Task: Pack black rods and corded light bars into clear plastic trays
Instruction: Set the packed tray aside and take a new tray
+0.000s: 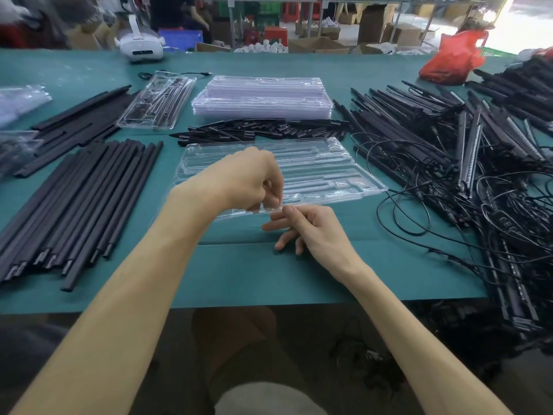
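The left hand [248, 181], fingers curled tight, pinches the near rim of a clear plastic tray [317, 170]. The right hand [308, 229] nips the same rim between thumb and forefinger, its other fingers loosely spread. The tray lies mid-table, its moulded slots unfilled. Black rods [80, 202] lie toward the table's [239, 274] left edge, and tangled corded light bars [449, 163] are heaped at its right. A strip of green surface shows between tray and near edge.

A white headset [140, 44] sits at the far edge of the green desk [299, 274]. Well to the right of the headset lies a red plastic bag [452, 59]. Just behind the headset stands a blue crate [181, 38], with cardboard boxes [318, 44] farther right.
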Available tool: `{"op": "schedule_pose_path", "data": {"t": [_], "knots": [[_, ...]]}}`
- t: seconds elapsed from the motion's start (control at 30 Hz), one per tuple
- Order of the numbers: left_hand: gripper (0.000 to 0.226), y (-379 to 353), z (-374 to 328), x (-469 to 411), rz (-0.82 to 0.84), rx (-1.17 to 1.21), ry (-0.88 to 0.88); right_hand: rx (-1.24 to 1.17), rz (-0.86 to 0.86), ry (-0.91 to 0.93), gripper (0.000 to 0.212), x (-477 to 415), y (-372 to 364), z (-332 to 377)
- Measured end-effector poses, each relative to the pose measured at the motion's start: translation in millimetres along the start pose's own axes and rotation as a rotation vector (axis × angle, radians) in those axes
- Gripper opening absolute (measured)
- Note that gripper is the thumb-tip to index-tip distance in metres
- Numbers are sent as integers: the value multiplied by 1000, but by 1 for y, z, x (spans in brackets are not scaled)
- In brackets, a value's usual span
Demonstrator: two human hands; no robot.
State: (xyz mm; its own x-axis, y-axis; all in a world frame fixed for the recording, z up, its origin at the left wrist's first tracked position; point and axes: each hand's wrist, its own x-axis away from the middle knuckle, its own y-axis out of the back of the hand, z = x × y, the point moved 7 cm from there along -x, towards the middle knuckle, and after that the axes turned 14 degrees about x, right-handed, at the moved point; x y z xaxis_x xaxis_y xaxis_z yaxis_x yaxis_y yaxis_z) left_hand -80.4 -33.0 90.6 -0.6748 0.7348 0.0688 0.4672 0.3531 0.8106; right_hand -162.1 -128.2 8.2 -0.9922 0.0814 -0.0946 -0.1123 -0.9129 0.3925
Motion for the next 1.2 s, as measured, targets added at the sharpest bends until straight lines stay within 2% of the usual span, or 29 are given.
{"op": "schedule_pose_path", "data": {"t": [0.33, 0.57, 0.67, 0.8, 0.9, 1.03, 1.2], "knots": [[23, 3, 3, -3, 17, 9, 8, 33, 4, 9, 35, -3, -1, 0], [11, 7, -12, 2, 11, -85, 13, 54, -14, 36, 37, -3, 1, 4], [9, 0, -40, -2, -22, -54, -59, 89, -23, 43, 39, -2, 1, 8], [21, -36, -83, -18, -16, -50, -171, 189, -61, 37, 24, -1, 4, 10], [25, -56, -96, -33, -60, -65, -213, 287, -52, -32, 39, 2, 5, 3], [17, -61, -94, -47, -135, -5, -198, 276, -89, 1, 46, 4, 8, 5], [7, -56, -85, -53, -145, 166, -157, 276, -77, 48, 37, 1, 5, 11]]}}
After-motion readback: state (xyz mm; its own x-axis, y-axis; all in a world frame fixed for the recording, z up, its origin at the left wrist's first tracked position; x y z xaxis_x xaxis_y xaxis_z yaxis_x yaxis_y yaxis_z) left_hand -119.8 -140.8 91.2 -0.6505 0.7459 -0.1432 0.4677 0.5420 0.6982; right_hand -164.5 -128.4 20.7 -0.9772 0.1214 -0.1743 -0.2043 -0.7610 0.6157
